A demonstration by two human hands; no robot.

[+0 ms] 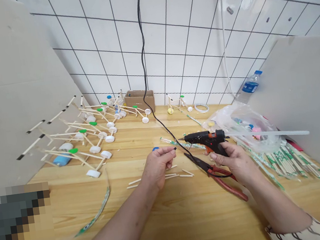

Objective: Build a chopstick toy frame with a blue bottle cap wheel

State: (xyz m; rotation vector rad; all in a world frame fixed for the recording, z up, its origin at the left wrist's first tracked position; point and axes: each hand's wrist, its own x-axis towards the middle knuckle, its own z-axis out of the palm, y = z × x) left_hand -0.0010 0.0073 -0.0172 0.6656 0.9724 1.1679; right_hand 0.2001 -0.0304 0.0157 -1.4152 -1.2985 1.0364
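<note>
My right hand (pixel 233 162) is closed round the grip of a black and orange glue gun (pixel 206 139), nozzle pointing left, a clear glue stick (pixel 270 133) jutting out its back. My left hand (pixel 158 166) pinches a small stick piece (pixel 173 149) with a dark tip, held a short way left of the nozzle. Red-handled pliers (pixel 217 175) lie on the wooden table (pixel 173 220) under my right hand. Several cut wooden sticks (pixel 167 176) lie below my left hand. A blue bottle cap (pixel 155 149) sits just behind it.
Several stick-and-cap models (pixel 91 133) crowd the back left. A cardboard box (pixel 139 100), tape roll (pixel 201 107), water bottle (pixel 250 85), a plastic bag of caps (pixel 243 124) and packs of chopsticks (pixel 283 160) are around. A black cord (pixel 143 59) hangs down. Cardboard panels stand on both sides.
</note>
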